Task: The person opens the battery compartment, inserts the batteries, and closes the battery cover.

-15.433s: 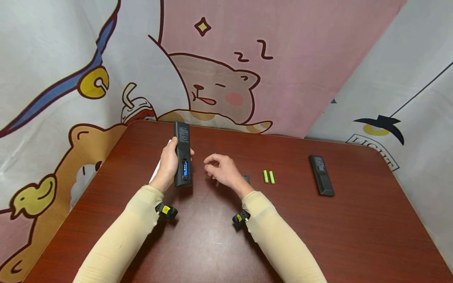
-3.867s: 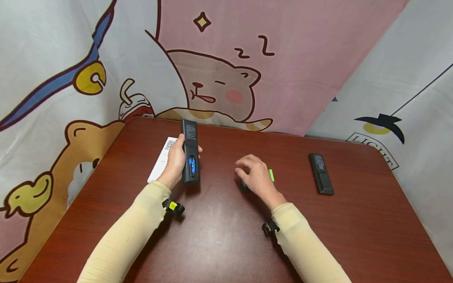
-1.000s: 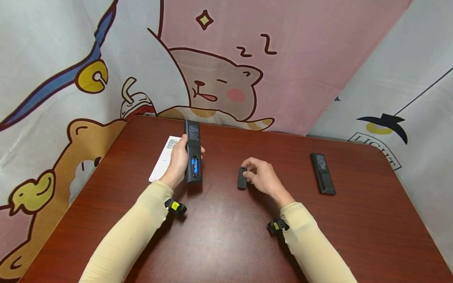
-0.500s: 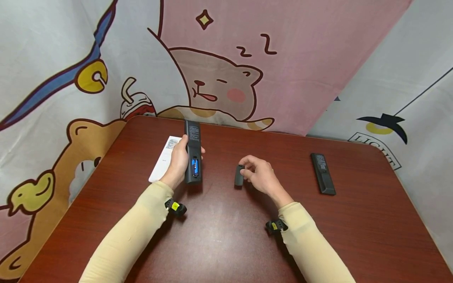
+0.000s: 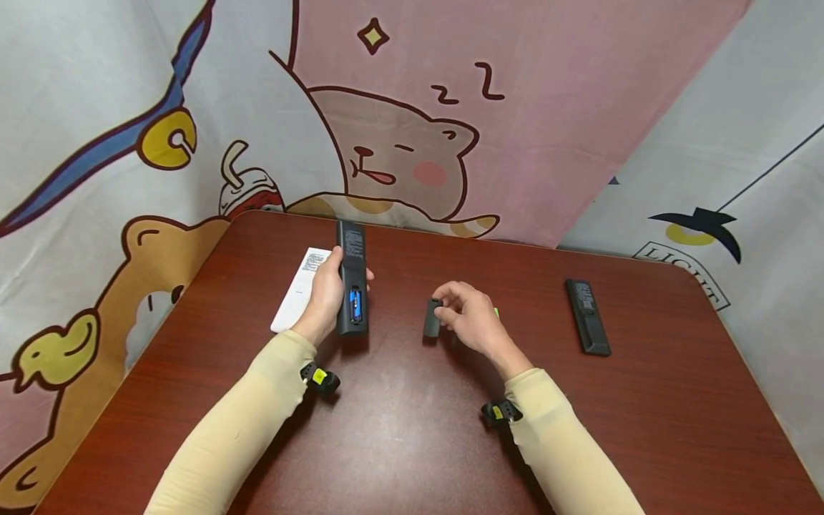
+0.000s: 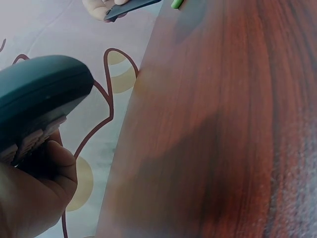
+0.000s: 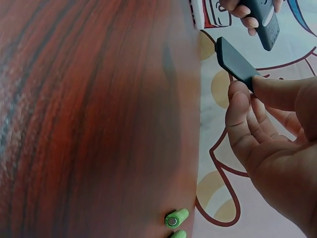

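My left hand [image 5: 324, 295] grips a black remote control [image 5: 351, 265] with its back towards me. Its battery compartment is uncovered, and blue battery casing [image 5: 355, 306] shows inside; whether one or more, I cannot tell. In the left wrist view the remote's end [image 6: 47, 82] and some of its keys are visible above the curled fingers. Right of it, my right hand [image 5: 476, 320] pinches a small dark battery cover [image 5: 432, 320] between thumb and fingers. The right wrist view shows that cover [image 7: 235, 60] held up at a tilt, apart from the remote.
A white remote-like slab [image 5: 296, 293] lies left of my left hand. Another black remote [image 5: 587, 317] lies face down at the right. Green batteries [image 7: 177, 217] lie behind my right hand, mostly hidden in the head view. A printed cloth [image 5: 399, 157] hangs behind the table [image 5: 399, 443].
My right hand has gone from beside the remote to the battery cover on the table, taken hold of it, and shifted it slightly left, tilting it. The left hand still holds the remote.
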A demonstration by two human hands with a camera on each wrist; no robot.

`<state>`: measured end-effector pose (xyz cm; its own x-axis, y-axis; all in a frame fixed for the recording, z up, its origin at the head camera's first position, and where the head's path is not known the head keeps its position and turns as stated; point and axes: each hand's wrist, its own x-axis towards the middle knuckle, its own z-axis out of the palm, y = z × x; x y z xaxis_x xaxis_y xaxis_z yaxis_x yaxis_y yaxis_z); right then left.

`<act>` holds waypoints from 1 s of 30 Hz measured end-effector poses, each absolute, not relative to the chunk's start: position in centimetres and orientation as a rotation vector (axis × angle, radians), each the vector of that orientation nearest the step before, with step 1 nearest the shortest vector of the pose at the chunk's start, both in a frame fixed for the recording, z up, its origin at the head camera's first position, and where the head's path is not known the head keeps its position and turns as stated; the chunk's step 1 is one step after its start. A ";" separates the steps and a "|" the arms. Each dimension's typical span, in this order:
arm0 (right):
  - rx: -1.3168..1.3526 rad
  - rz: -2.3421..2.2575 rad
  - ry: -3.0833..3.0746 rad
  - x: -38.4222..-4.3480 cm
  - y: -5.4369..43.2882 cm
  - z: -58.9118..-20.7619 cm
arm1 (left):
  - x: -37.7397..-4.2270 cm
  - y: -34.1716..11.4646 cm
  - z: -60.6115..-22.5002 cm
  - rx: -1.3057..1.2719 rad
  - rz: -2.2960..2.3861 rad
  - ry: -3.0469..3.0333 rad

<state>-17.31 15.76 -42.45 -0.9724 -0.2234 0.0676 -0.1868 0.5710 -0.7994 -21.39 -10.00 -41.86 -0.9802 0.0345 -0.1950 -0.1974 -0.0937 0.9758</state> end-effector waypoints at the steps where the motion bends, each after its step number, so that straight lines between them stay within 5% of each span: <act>1: -0.364 -1.395 2.747 -17.3 15.8 -42.4 | -21.4 -10.0 -41.9 -0.182 2.206 2.001; 30: -0.489 -1.692 2.615 -17.3 13.6 -41.8 | -21.2 -9.3 -41.9 -0.164 2.183 1.964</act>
